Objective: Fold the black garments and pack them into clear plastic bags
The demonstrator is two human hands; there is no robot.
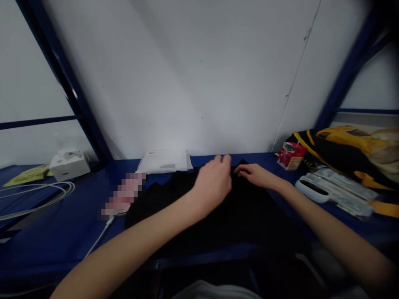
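A piece of black cloth, perhaps a garment, lies spread over the blue table in front of me and reaches its front edge. Over the cloth's far middle part, my left hand is closed, its fingers bent down and the thumb hidden from view. My right hand pinches the cloth close to its far edge, a short way to the right of the left hand. The cloth is so dark that its folds and its exact kind do not show.
On the blue table, a white plastic packet lies behind the cloth. Left are a blurred-out phone-like object, a white cable and a tissue box. Right are a red box, a clear case and a black-and-yellow bag.
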